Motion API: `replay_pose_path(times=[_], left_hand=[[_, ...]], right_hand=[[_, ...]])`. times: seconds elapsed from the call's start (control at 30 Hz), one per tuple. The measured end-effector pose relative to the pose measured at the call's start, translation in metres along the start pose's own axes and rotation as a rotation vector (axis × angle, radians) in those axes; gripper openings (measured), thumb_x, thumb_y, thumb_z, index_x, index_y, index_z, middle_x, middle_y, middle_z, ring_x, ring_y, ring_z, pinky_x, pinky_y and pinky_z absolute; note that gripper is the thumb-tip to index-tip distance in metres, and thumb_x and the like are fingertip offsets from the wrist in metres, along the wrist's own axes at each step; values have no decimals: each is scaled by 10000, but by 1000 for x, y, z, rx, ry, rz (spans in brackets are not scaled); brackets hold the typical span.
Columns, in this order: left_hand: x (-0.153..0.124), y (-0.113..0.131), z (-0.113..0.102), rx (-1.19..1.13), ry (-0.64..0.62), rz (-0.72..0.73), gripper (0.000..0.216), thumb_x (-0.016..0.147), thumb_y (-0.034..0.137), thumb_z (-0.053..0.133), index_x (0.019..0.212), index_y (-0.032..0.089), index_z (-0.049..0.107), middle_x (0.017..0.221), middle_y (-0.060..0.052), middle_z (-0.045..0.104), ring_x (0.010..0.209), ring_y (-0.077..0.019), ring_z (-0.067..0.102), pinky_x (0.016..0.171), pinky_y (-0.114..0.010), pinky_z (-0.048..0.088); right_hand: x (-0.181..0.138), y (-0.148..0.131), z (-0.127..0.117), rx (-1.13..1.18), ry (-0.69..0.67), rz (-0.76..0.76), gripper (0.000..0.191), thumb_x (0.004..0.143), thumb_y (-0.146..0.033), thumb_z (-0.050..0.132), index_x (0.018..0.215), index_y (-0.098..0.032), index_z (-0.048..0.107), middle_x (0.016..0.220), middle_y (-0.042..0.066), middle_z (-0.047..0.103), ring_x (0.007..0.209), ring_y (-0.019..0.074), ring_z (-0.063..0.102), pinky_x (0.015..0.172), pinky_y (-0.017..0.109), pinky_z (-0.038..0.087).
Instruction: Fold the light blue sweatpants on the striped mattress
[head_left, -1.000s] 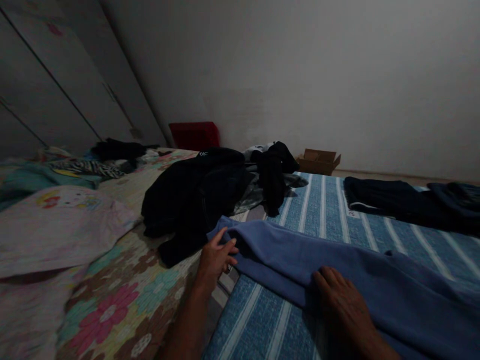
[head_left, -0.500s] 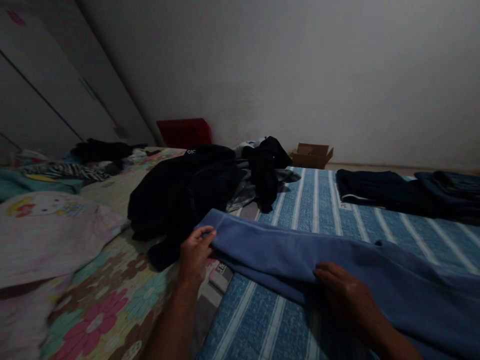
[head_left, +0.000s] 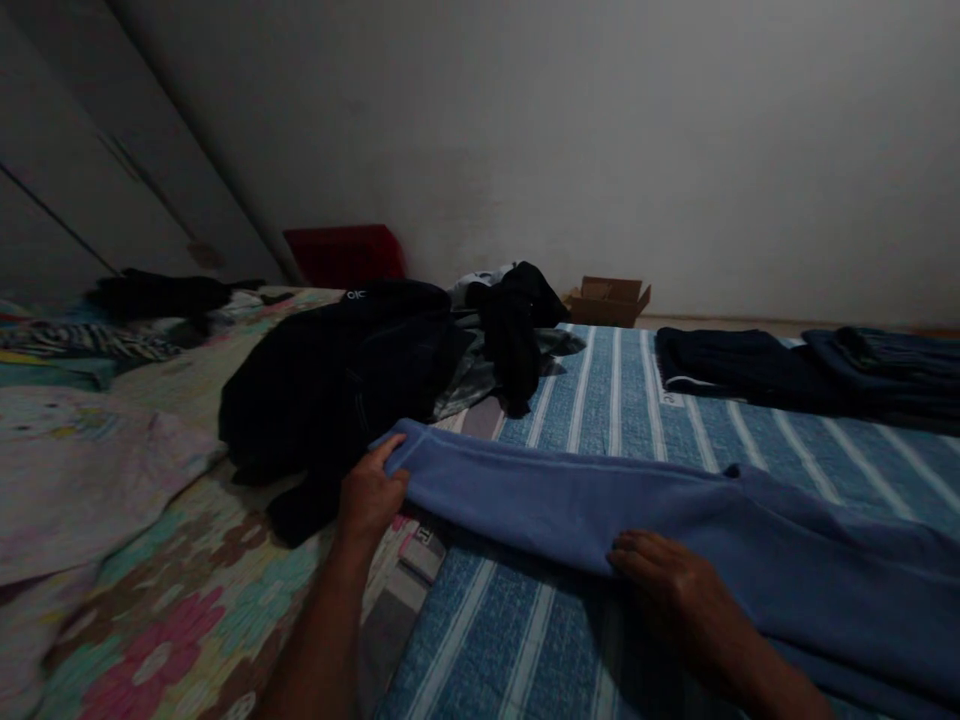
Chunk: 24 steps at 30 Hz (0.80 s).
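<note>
A pair of blue trousers lies stretched across the bed, its legs laid one over the other. My left hand is closed on the narrow end of the leg, thumb and fingers pinching the cloth at the corner. Farther right, my right hand has its fingers curled at the near edge of the same leg; its thumb is hidden. Just beyond my left hand rests a heap of dark clothes, with a black garment and a grey piece at its right side.
Folded dark trousers lie at the back right on the blue striped sheet. A pale pink garment spreads over the flowered sheet at left. By the wall are a red box and an open cardboard box.
The upper leg's near edge has come toward me and now covers the lower layer near my hands. My left hand has taken a fuller grip on the end. The view has shifted slightly right.
</note>
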<state>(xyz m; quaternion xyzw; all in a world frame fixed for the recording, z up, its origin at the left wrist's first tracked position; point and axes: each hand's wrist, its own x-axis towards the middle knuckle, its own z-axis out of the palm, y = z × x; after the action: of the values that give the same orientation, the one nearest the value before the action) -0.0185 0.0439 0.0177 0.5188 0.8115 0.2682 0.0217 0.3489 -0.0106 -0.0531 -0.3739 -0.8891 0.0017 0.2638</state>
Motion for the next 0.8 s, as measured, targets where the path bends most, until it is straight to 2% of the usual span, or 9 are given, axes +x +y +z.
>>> replay_pose_path(times=[0.1, 0.27, 0.43, 0.57, 0.8], left_hand=[[1, -2, 3, 116, -26, 96, 542, 735, 188, 502, 1271, 181, 580, 1172, -99, 652, 1038, -249, 631, 945, -319, 465], [4, -4, 5, 248, -19, 143, 544, 780, 234, 484, 1319, 174, 522, 1220, -124, 617, 1046, -263, 626, 938, -346, 473], [-2, 5, 3, 324, -40, 133, 528, 841, 289, 415, 1345, 143, 476, 1373, -157, 476, 1135, -301, 560, 943, -404, 455], [-3, 9, 4, 367, -34, 86, 522, 847, 318, 404, 1339, 156, 470, 1363, -149, 473, 1073, -300, 576, 878, -417, 482], [5, 7, 8, 430, -46, 74, 504, 850, 330, 432, 1332, 190, 474, 1380, -120, 482, 1068, -274, 592, 871, -371, 495]], right_hand=[[-9, -3, 15, -46, 57, 29, 389, 769, -17, 427, 988, -237, 662, 1023, 50, 700, 969, 180, 643, 779, 270, 517], [-15, -4, 24, -49, 175, 16, 354, 811, -41, 428, 1028, -218, 645, 1017, 64, 696, 990, 186, 629, 830, 297, 504], [-9, -6, 22, -32, 209, 15, 315, 832, -63, 434, 1021, -212, 637, 997, 56, 699, 956, 188, 631, 802, 297, 511], [-10, -7, 24, -75, 235, 32, 289, 845, -66, 440, 1022, -196, 628, 1016, 73, 686, 993, 198, 609, 835, 318, 500], [-53, 13, 14, -295, 277, 264, 374, 832, -22, 398, 1118, -153, 599, 1174, 140, 613, 1160, 270, 518, 946, 456, 451]])
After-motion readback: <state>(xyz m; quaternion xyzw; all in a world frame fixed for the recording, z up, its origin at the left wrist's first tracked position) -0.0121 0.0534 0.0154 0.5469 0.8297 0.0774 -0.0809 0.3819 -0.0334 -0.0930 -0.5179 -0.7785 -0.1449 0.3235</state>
